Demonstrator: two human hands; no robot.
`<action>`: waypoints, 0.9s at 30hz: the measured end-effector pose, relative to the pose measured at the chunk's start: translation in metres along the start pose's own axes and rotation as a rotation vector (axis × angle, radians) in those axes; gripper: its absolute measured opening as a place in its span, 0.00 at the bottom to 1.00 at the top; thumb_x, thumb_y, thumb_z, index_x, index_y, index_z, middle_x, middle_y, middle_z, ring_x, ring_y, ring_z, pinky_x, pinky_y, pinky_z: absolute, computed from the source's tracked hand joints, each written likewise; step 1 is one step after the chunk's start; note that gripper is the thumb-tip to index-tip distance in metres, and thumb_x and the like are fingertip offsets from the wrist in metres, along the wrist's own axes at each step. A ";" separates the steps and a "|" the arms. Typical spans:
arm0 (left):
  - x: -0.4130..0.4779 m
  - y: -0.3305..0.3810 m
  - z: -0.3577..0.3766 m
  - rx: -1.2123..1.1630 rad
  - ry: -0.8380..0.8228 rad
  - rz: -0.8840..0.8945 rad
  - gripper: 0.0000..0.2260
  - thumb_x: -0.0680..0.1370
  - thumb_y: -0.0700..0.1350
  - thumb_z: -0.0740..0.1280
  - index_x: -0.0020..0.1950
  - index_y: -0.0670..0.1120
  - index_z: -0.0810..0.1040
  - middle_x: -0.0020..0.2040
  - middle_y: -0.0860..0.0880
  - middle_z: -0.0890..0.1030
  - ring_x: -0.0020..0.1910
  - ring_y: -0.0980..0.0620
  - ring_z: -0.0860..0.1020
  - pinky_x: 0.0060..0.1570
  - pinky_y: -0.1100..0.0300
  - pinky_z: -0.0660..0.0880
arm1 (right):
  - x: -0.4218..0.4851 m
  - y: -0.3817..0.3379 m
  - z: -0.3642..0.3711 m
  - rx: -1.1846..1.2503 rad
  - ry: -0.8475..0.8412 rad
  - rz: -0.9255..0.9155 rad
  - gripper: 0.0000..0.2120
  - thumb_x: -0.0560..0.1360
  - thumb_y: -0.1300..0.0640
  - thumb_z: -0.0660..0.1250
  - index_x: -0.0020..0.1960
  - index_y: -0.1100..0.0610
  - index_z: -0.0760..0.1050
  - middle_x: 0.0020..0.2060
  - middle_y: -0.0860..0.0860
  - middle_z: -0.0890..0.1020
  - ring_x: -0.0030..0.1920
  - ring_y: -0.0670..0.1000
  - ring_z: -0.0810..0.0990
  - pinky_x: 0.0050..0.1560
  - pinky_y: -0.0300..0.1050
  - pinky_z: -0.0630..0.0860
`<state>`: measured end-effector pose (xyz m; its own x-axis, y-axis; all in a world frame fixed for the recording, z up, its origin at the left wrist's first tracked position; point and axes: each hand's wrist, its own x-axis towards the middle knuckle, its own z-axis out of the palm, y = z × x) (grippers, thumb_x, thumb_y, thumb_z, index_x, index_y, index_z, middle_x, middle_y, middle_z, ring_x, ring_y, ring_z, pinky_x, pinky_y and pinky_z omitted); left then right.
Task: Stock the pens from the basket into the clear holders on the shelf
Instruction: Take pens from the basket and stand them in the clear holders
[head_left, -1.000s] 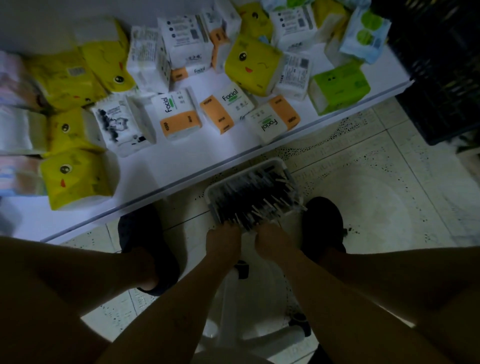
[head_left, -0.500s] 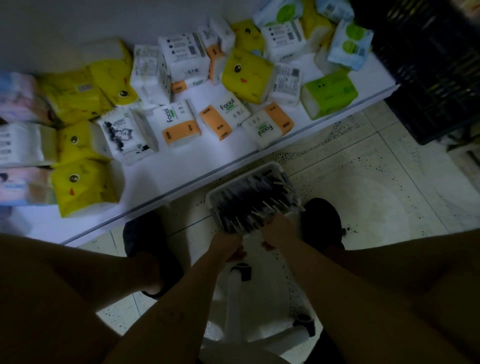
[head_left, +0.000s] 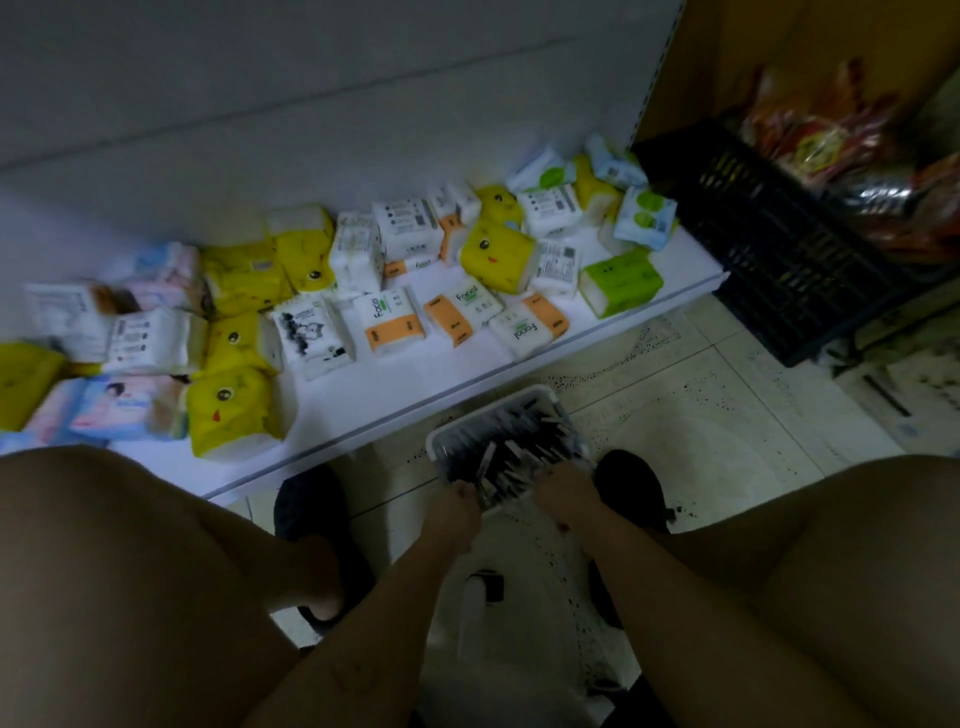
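Your left forearm (head_left: 374, 613) comes up from 7 o'clock and your right forearm (head_left: 670, 618) from 5 o'clock, both bare, closing in just below centre. Left hand (head_left: 457, 506) and right hand (head_left: 566, 499) sit side by side, a gap between them. Knuckles are up and the fingers curl down out of sight, too dark to call any grip.

left hand (head_left: 452, 508) and right hand (head_left: 568, 500) fingers hidden among blurred pens (head_left: 511, 451).
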<state>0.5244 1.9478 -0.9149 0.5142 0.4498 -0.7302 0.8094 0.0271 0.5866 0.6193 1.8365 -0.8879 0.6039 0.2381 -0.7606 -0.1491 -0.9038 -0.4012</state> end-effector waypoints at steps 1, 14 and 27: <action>-0.004 0.003 -0.001 -0.037 -0.023 0.040 0.13 0.84 0.43 0.52 0.61 0.39 0.72 0.43 0.40 0.76 0.34 0.49 0.72 0.33 0.58 0.71 | -0.001 0.000 0.000 0.062 0.059 -0.043 0.11 0.82 0.61 0.55 0.47 0.62 0.75 0.36 0.55 0.73 0.36 0.54 0.73 0.38 0.42 0.70; -0.097 0.115 -0.096 -0.191 0.214 0.607 0.12 0.84 0.49 0.54 0.55 0.50 0.76 0.37 0.49 0.77 0.32 0.51 0.73 0.32 0.60 0.68 | -0.086 -0.099 -0.040 0.639 0.161 -0.536 0.11 0.82 0.56 0.56 0.46 0.52 0.77 0.24 0.46 0.70 0.24 0.45 0.66 0.28 0.41 0.62; -0.226 0.235 -0.209 -0.246 0.484 1.215 0.10 0.83 0.45 0.58 0.52 0.46 0.78 0.33 0.49 0.75 0.27 0.61 0.69 0.31 0.68 0.66 | -0.231 -0.233 -0.129 0.782 0.225 -1.194 0.06 0.82 0.61 0.57 0.50 0.59 0.73 0.31 0.47 0.76 0.25 0.44 0.69 0.26 0.41 0.66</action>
<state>0.5392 2.0389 -0.5395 0.6752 0.5717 0.4661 -0.1868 -0.4787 0.8579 0.6160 1.9465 -0.5531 0.7690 0.5707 0.2880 0.1858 0.2315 -0.9549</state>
